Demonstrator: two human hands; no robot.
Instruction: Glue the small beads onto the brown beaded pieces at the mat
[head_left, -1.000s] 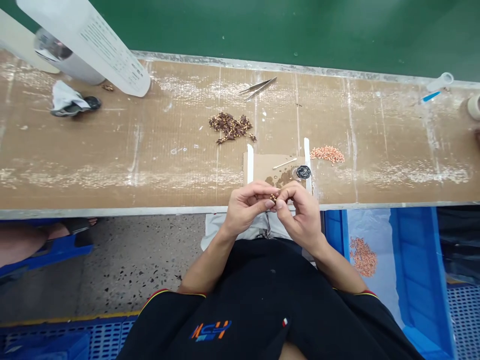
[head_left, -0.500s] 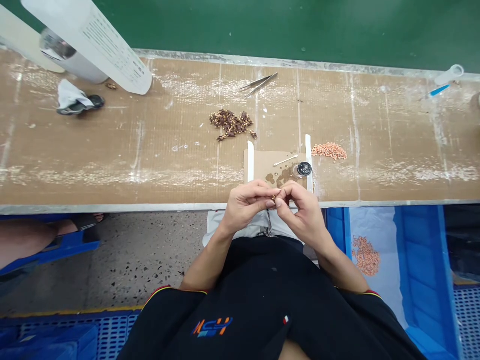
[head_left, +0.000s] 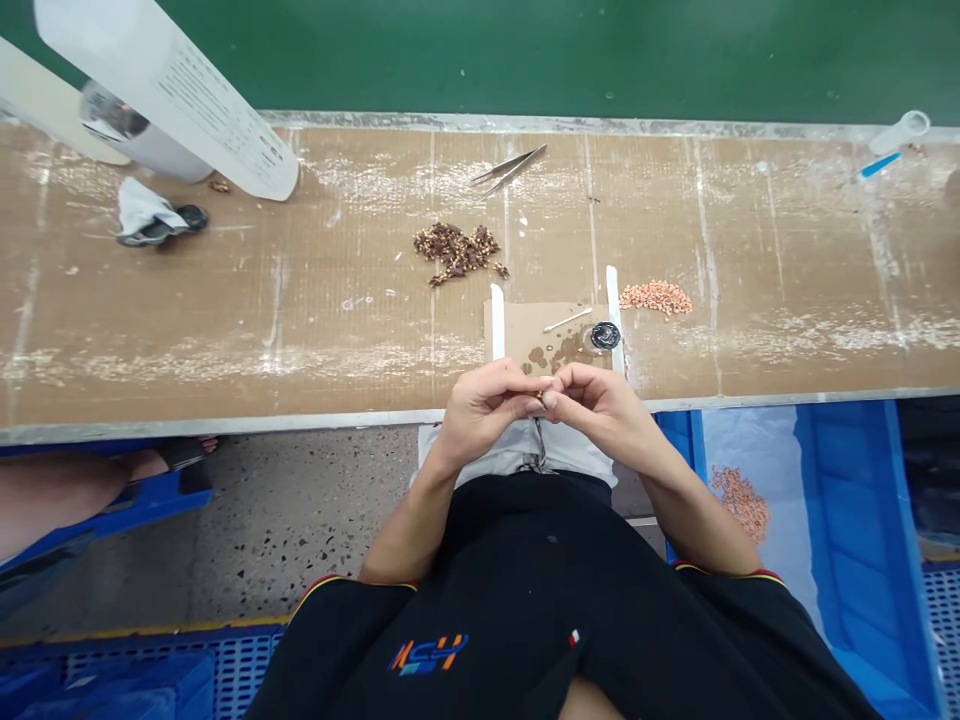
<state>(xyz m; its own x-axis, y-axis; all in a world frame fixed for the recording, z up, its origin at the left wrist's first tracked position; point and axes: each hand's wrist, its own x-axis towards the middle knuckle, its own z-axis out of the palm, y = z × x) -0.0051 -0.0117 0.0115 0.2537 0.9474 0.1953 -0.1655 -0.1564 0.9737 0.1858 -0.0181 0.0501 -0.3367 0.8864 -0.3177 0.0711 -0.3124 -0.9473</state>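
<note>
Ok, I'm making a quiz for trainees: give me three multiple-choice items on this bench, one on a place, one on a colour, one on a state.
1. Where do the tweezers lie?
A. near the bench's far edge
B. in the blue bin
C. on the floor

2. What colour is the small pile right of the card?
A. green
B. orange-pink
C. black

3. How are the hands?
A. flat on the bench
B. apart at the sides
C. together, pinching a small part

Key: 1 A, they lie beyond the brown pile. 2 B, its colour shows plainly. 3 C, left hand and right hand meet on the part.
</note>
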